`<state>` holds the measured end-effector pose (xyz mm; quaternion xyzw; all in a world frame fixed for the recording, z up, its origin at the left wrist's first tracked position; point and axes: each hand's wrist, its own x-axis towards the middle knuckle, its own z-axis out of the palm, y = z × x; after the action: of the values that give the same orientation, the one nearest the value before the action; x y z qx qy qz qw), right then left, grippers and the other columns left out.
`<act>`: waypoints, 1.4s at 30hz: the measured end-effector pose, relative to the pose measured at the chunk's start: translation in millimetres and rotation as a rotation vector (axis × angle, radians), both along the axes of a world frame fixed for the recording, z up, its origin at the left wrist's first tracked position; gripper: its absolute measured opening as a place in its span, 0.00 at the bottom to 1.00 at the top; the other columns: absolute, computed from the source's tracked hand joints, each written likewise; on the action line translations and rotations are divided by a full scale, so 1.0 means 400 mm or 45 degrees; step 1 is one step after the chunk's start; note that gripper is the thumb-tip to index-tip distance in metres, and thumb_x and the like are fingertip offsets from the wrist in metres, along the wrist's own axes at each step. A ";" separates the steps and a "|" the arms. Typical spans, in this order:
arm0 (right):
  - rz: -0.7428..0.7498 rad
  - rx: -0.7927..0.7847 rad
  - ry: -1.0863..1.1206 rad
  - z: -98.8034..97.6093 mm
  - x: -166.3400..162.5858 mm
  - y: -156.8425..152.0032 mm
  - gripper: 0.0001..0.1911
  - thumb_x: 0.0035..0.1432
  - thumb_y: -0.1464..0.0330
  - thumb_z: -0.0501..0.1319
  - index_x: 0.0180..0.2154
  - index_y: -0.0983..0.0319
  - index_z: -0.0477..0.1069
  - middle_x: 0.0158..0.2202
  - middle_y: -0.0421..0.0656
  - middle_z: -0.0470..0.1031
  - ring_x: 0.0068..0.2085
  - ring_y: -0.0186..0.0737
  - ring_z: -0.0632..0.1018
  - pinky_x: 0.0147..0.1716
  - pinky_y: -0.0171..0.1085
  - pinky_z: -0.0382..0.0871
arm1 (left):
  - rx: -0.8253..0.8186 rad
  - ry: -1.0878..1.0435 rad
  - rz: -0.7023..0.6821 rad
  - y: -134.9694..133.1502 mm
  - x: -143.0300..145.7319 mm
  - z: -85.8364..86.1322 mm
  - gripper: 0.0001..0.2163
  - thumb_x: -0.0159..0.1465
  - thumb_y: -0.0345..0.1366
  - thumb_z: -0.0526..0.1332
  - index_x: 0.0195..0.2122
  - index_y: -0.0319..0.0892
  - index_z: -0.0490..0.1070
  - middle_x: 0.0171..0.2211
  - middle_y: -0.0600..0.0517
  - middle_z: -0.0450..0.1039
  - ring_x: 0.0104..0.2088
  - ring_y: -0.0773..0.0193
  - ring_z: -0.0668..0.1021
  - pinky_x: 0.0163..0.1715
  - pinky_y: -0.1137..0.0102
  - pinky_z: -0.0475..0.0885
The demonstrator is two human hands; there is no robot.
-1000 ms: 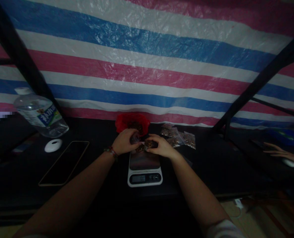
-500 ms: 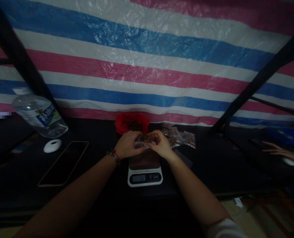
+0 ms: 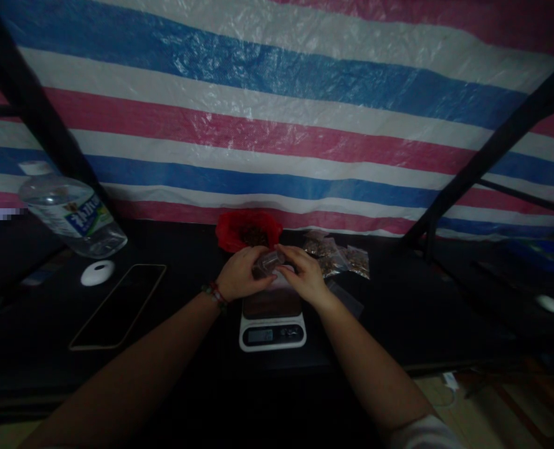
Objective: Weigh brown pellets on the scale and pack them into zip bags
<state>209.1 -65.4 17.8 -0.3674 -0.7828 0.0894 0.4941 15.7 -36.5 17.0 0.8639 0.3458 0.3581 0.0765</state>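
Observation:
Above the kitchen scale [image 3: 273, 333], both hands meet around a small clear plastic container [image 3: 269, 262], which is tilted. My left hand [image 3: 242, 272] is closed on its left side. On the other side, the fingers and thumb of my right hand [image 3: 305, 274] close around its right end. Pale, thin plastic [image 3: 283, 274] shows under the container between the hands; its shape is partly hidden. The scale's display is lit, its digits hard to read. Just behind the hands lies an open red plastic bag [image 3: 227, 232] with dark brown pieces [image 3: 254, 236] inside.
Several filled clear zip bags [image 3: 333, 257] lie right of the hands, near a flat clear bag [image 3: 346, 299]. Leftward are a phone [image 3: 120, 305], a white oval object [image 3: 98, 272] and a large bottle [image 3: 71, 215]. Striped sheeting [image 3: 277, 137] hangs behind the black table [image 3: 187, 374].
The container between my hands has tipped over; the golden-brown contents seen in it earlier no longer show. Another person's hand at the far right has mostly left the view.

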 end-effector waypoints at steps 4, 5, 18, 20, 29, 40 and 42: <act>0.008 -0.027 0.023 -0.002 0.003 0.001 0.27 0.55 0.68 0.62 0.56 0.50 0.63 0.51 0.43 0.72 0.51 0.41 0.72 0.51 0.43 0.68 | 0.027 -0.016 -0.034 0.003 -0.003 -0.006 0.25 0.54 0.44 0.64 0.51 0.39 0.64 0.45 0.44 0.72 0.44 0.54 0.75 0.43 0.60 0.71; 0.000 -0.039 0.031 -0.001 0.003 0.001 0.27 0.54 0.68 0.63 0.56 0.51 0.63 0.51 0.43 0.72 0.50 0.41 0.72 0.50 0.43 0.68 | 0.028 -0.022 -0.033 0.003 -0.004 -0.007 0.25 0.54 0.44 0.63 0.51 0.39 0.64 0.44 0.44 0.73 0.43 0.54 0.75 0.43 0.60 0.71; -0.175 -0.316 0.043 -0.024 0.055 0.061 0.36 0.49 0.76 0.59 0.60 0.59 0.55 0.49 0.49 0.68 0.47 0.41 0.72 0.43 0.41 0.72 | -0.066 -0.198 0.136 0.045 -0.029 -0.024 0.20 0.57 0.42 0.62 0.48 0.40 0.66 0.39 0.47 0.75 0.40 0.56 0.77 0.43 0.62 0.72; -0.384 -0.315 -0.023 -0.045 0.078 0.087 0.32 0.47 0.76 0.60 0.56 0.62 0.62 0.48 0.50 0.68 0.48 0.43 0.72 0.46 0.43 0.70 | -0.123 -0.317 0.201 0.059 -0.036 -0.033 0.19 0.57 0.43 0.61 0.48 0.40 0.66 0.38 0.48 0.75 0.39 0.58 0.78 0.42 0.63 0.72; -0.763 -0.633 -0.361 -0.115 0.120 0.136 0.23 0.47 0.72 0.64 0.48 0.65 0.70 0.46 0.51 0.73 0.48 0.46 0.73 0.50 0.44 0.65 | -0.335 -0.519 0.357 0.120 -0.057 -0.072 0.27 0.53 0.43 0.65 0.52 0.41 0.63 0.39 0.48 0.74 0.38 0.60 0.78 0.40 0.64 0.73; -0.167 -0.362 -0.399 0.007 0.048 0.065 0.13 0.56 0.73 0.56 0.43 0.61 0.73 0.41 0.45 0.73 0.45 0.38 0.72 0.49 0.39 0.64 | -0.380 -0.520 0.262 0.137 -0.064 -0.090 0.23 0.56 0.38 0.61 0.52 0.40 0.62 0.39 0.48 0.74 0.40 0.60 0.77 0.43 0.64 0.72; 0.013 -0.383 -0.563 0.028 -0.004 0.043 0.13 0.57 0.67 0.58 0.44 0.62 0.73 0.43 0.46 0.72 0.46 0.39 0.71 0.49 0.39 0.63 | -0.377 -0.523 0.258 0.137 -0.063 -0.090 0.22 0.56 0.37 0.61 0.52 0.40 0.62 0.40 0.48 0.74 0.40 0.60 0.77 0.43 0.64 0.72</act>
<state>207.7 -48.3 29.1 -0.4434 -0.8515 0.1248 0.2505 -9.7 18.2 -18.9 0.7136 0.4564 0.4771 0.2343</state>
